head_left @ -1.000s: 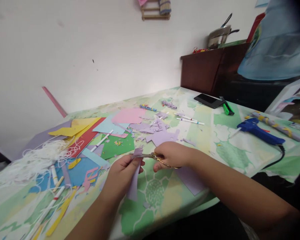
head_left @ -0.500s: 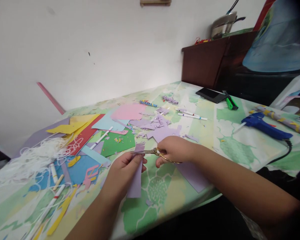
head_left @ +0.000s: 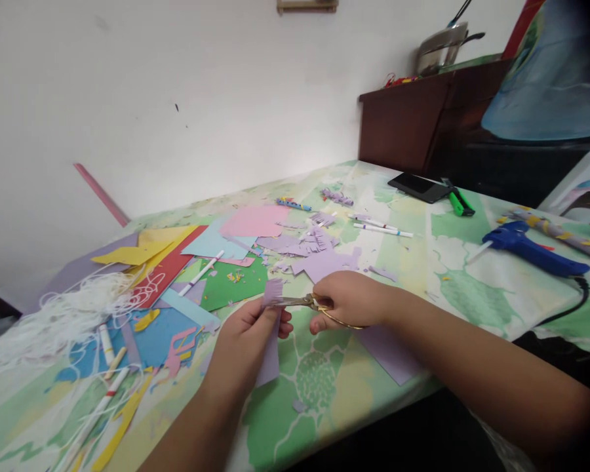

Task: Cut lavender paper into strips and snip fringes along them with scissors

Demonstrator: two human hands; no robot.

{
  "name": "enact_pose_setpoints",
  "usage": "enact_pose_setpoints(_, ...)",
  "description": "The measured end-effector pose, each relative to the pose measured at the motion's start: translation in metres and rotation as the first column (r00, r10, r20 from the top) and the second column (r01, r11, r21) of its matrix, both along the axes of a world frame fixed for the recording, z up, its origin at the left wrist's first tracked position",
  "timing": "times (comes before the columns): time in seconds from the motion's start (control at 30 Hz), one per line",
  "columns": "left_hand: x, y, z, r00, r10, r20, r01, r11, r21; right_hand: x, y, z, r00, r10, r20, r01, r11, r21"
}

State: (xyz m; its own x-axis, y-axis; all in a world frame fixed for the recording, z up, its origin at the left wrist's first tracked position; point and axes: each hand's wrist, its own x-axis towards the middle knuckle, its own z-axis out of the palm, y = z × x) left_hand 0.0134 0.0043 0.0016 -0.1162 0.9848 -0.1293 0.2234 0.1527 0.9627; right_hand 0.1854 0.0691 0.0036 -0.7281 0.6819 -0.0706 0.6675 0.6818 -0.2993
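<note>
My left hand [head_left: 250,331] pinches a strip of purple paper [head_left: 269,368] between thumb and fingers. The strip's upper end is snipped into a fringe and sticks up above the thumb. My right hand [head_left: 347,300] is closed round the gold handles of a pair of scissors [head_left: 302,301]. Their blades reach left across the strip at the fringed end, just above my left thumb. Under my right forearm lies a purple paper sheet [head_left: 392,354]. Beyond my hands are fringed purple paper scraps [head_left: 319,242].
Coloured paper sheets [head_left: 177,267] and a heap of white string [head_left: 86,308] lie at the left. A blue glue gun [head_left: 533,248] with its cord, a green cutter [head_left: 461,203] and a black phone [head_left: 417,187] are at the right. White sticks [head_left: 383,229] lie farther back.
The scissors and my right hand have shifted slightly right. The strip's fringed end now leans and shows more cuts. The whole view has shifted a little.
</note>
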Motion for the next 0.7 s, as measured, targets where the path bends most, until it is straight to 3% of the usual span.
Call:
enact_pose_setpoints(0.37,0.003,0.0,0.009,0.997,-0.014,-0.077,0.011,0.999,-0.035,-0.002,-0.001,0.0,1.0,-0.011,-0.002,0.011,1.0,0.012)
enact_pose_setpoints(0.53,0.0,0.004,0.003,0.995,-0.04,-0.089,0.039,0.999,-0.016,-0.004,0.002,-0.004,0.998,-0.048,0.032,0.047,0.998,0.037)
enact_pose_setpoints(0.7,0.0,0.009,-0.003,0.999,-0.04,0.008,0.04,0.999,-0.03,-0.004,0.005,-0.009,0.996,-0.087,0.036,0.085,0.995,0.055)
